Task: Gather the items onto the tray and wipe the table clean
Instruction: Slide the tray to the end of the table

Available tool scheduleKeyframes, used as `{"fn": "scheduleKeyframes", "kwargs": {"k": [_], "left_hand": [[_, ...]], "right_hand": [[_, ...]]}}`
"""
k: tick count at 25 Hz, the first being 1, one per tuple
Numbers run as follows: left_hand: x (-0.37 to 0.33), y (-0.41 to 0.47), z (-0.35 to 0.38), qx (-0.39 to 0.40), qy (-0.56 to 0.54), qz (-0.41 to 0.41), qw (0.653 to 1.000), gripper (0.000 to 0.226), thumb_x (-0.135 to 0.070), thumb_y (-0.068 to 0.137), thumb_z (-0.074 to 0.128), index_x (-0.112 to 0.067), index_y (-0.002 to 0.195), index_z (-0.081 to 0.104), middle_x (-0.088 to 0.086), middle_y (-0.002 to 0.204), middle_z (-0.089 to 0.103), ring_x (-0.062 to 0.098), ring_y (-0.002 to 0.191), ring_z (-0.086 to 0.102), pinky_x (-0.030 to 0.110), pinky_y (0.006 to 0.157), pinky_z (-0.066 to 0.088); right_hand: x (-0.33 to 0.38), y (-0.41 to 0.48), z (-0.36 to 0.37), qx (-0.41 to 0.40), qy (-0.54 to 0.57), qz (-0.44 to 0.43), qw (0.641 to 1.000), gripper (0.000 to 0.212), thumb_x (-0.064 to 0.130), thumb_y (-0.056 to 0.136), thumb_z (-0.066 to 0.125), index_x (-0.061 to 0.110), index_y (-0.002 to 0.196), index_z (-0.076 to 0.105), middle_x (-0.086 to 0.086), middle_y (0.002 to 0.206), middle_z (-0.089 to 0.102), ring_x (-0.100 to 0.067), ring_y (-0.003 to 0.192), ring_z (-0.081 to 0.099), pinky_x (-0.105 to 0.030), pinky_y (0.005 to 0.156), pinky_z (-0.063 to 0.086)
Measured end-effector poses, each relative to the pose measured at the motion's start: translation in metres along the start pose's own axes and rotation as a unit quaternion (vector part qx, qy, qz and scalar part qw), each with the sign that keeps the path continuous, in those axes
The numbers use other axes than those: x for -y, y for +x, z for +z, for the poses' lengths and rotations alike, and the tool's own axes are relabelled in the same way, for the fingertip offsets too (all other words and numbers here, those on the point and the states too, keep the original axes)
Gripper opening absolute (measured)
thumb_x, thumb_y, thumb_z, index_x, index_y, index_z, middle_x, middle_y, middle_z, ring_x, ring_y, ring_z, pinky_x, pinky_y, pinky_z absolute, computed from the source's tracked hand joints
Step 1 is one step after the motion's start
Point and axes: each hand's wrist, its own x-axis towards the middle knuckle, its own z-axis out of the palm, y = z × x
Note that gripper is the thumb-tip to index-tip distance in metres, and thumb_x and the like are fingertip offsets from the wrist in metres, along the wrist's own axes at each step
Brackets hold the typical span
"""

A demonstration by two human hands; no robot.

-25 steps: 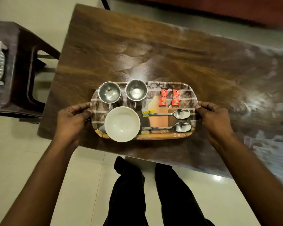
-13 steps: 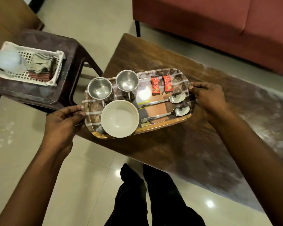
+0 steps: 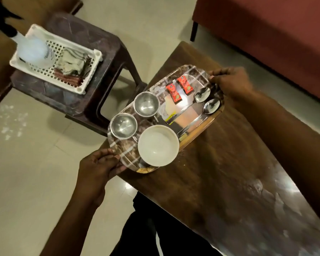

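Your left hand is closed on the near end of the tray, fingers curled over the rim, and your right hand is clamped on the far end the same way. You hold nothing else.

From the head view, the only one here, the tray hangs over the near-left corner of the table, apparently lifted clear of it, though contact under the far end can't be told.

Judge the tray as stiff and glossy, so likely slick: whatever rides on it can slide if you tip it. Keep both grips at the short ends, thumbs on top, and hold it level. The load looks moderate rather than heavy.

On the tray, the white bowl sits nearest your left hand and looks empty; it may be breakable. Two steel cups stand upright just beyond it, both seemingly empty and light enough to topple. Two red sachets lie flat mid-tray, and two spoons lie by your right hand, loose and prone to skate.

Left of the table, a stool carries a white basket holding a folded cloth and a blurred bottle. The tabletop shows pale smears, so wiping looks undone.
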Motion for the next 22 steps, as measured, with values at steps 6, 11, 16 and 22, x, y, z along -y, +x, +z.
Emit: {"fn": "scheduleKeyframes", "kwargs": {"k": [6, 11, 16, 22], "left_hand": [[0.026, 0.048, 0.029, -0.024, -0.020, -0.067, 0.997, 0.035, 0.019, 0.089, 0.067, 0.018, 0.123, 0.060, 0.045, 0.121, 0.066, 0.044, 0.096, 0.074, 0.039, 0.080, 0.067], [0.048, 0.075, 0.046, -0.015, -0.018, -0.116, 0.993, 0.038, 0.020, 0.092, 0.064, 0.017, 0.129, 0.058, 0.042, 0.120, 0.069, 0.021, 0.067, 0.080, 0.037, 0.075, 0.067], [0.052, 0.093, 0.052, -0.019, -0.006, -0.123, 0.992, 0.035, 0.016, 0.092, 0.067, 0.012, 0.126, 0.060, 0.034, 0.112, 0.074, 0.030, 0.080, 0.078, 0.037, 0.077, 0.068], [0.050, 0.098, 0.051, -0.010, 0.013, -0.124, 0.992, 0.020, 0.010, 0.090, 0.073, -0.002, 0.105, 0.068, 0.020, 0.091, 0.081, 0.031, 0.077, 0.081, 0.037, 0.076, 0.069]], "right_hand": [[0.003, 0.069, 0.052, 0.032, -0.063, -0.023, 0.997, 0.014, 0.004, 0.098, 0.070, 0.014, 0.098, 0.079, -0.011, 0.094, 0.079, -0.011, 0.056, 0.068, -0.029, 0.053, 0.060], [-0.005, 0.106, 0.076, 0.063, -0.082, -0.041, 0.994, 0.016, 0.006, 0.101, 0.067, 0.009, 0.111, 0.079, -0.022, 0.112, 0.078, -0.029, 0.088, 0.072, -0.054, 0.094, 0.063], [-0.012, 0.122, 0.086, 0.065, -0.105, -0.042, 0.991, 0.023, 0.009, 0.104, 0.064, 0.006, 0.124, 0.075, -0.022, 0.112, 0.074, -0.021, 0.069, 0.064, -0.032, 0.065, 0.062], [-0.011, 0.126, 0.085, 0.069, -0.119, -0.039, 0.990, 0.024, 0.009, 0.105, 0.062, 0.009, 0.124, 0.075, -0.009, 0.102, 0.073, -0.007, 0.062, 0.063, -0.020, 0.055, 0.054]]}}
